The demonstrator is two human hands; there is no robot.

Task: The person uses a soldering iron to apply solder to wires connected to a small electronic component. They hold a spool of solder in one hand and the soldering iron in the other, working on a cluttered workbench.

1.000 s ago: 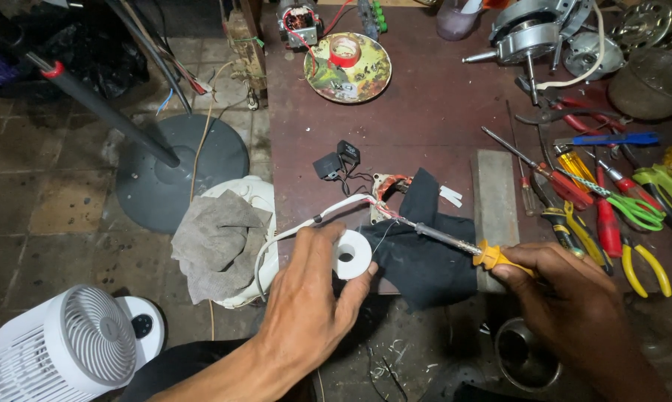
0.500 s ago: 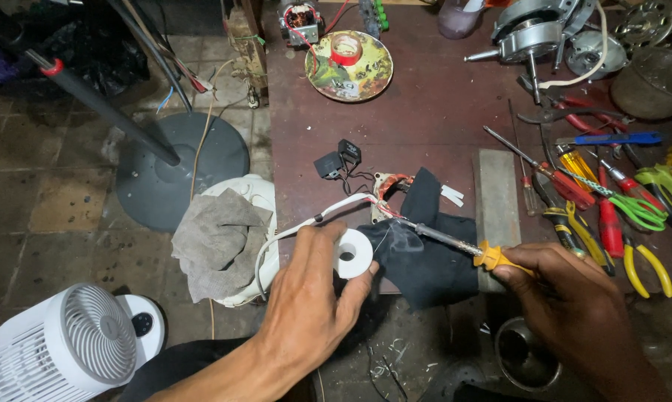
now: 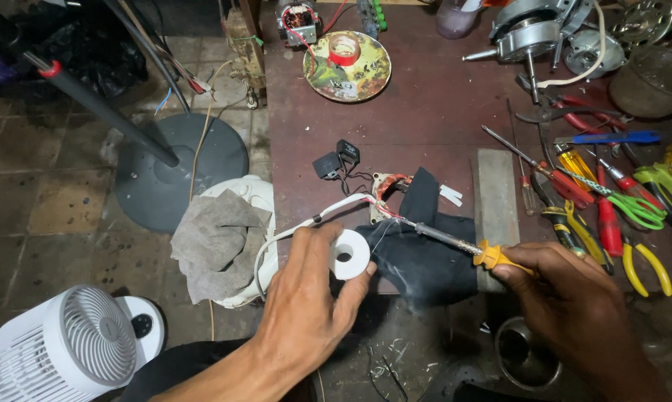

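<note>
My left hand (image 3: 306, 313) holds a small white spool of solder wire (image 3: 348, 254), with a thin strand running up toward the joint. My right hand (image 3: 574, 305) grips a soldering iron (image 3: 455, 242) by its yellow handle. The iron's tip touches a wire joint at a small motor stator with copper windings (image 3: 386, 187). A white cable (image 3: 306, 223) leads from the stator down past my left hand. The stator lies partly under a black cloth (image 3: 425, 246) on the dark red table (image 3: 410, 112). Faint smoke hangs over the cloth.
Two black capacitors (image 3: 336, 158) sit by the stator. A grey block (image 3: 496, 201) lies right of the cloth. Several pliers and screwdrivers (image 3: 611, 201) crowd the right side. A plate with red tape (image 3: 347, 63) stands behind. A fan base (image 3: 179, 167), grey rag (image 3: 220, 238) and white fan (image 3: 68, 346) are left.
Both hands have held nearly still at the joint. Smoke now shows over the black cloth.
</note>
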